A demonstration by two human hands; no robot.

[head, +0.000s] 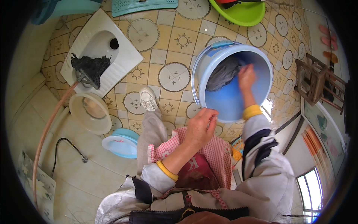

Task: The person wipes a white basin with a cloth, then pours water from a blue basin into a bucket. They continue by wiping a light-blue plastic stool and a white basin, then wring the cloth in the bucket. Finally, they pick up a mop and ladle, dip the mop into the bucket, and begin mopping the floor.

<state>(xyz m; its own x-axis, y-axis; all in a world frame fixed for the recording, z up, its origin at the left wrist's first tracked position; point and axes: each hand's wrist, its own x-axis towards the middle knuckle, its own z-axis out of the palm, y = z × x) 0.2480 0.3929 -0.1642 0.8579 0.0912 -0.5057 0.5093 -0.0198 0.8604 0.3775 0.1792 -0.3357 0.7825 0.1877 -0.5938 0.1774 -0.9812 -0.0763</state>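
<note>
A blue plastic bucket [232,50] stands tilted on the tiled floor, its handle hanging down on the left side. Inside it a dark grey wet cloth [223,74] lies against the wall. My right hand [246,77] reaches into the bucket beside the cloth, blurred, and whether its fingers hold the cloth's edge is unclear. At the near rim is my left hand [202,126], its fingers curled, with the thumb near the fingertips; whether it touches the rim or holds anything cannot be told.
A mop with black strands [92,67] lies over a white squat toilet [127,56] at the left. Near it are a translucent basin [74,107] and a light-blue basin [134,135]. A green basin [251,16] is at the top, a wooden stool [311,78] at the right.
</note>
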